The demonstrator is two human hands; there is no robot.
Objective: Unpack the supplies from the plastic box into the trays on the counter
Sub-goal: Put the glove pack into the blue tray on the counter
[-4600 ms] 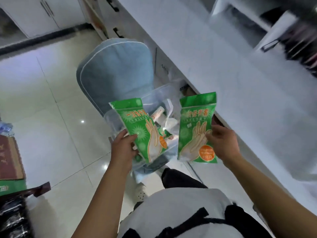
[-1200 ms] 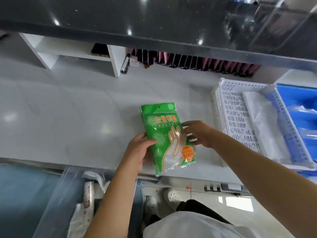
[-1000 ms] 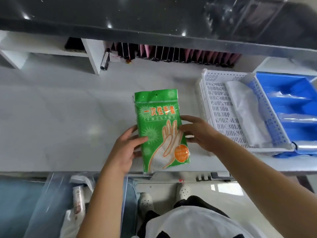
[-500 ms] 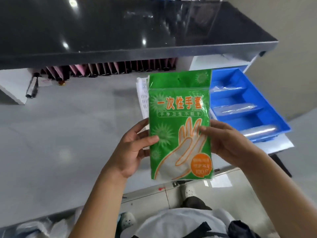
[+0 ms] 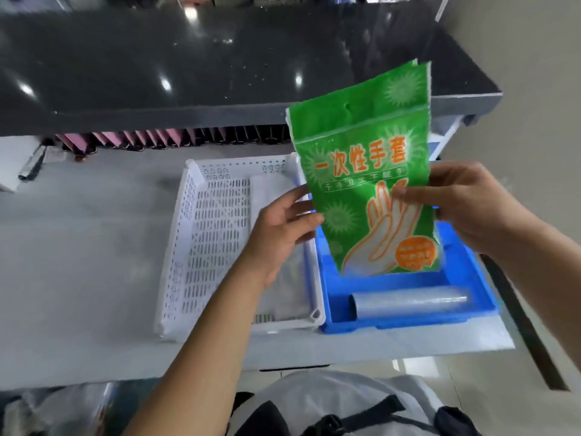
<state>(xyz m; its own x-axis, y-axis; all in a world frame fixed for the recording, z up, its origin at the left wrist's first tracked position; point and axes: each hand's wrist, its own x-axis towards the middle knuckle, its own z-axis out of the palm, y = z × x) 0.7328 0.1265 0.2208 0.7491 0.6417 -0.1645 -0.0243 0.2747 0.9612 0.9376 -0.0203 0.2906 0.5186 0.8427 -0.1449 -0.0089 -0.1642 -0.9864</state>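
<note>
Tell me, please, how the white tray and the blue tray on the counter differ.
The white tray has slotted walls and floor; the blue tray has solid ones. The white tray holds a flat clear bag; the blue tray holds a clear plastic roll in its near compartment. Both are rectangular plastic trays, side by side on the counter.

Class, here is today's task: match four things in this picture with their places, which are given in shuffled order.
Things
1 green glove packet
2 white perforated tray
3 clear plastic roll
4 blue tray

Places
A in the blue tray's nearest compartment
B pinched by the right hand, off the counter
C on the counter, left of the blue tray
D on the counter, right of the white perforated tray

Pairs: 1-B, 2-C, 3-A, 4-D
</note>
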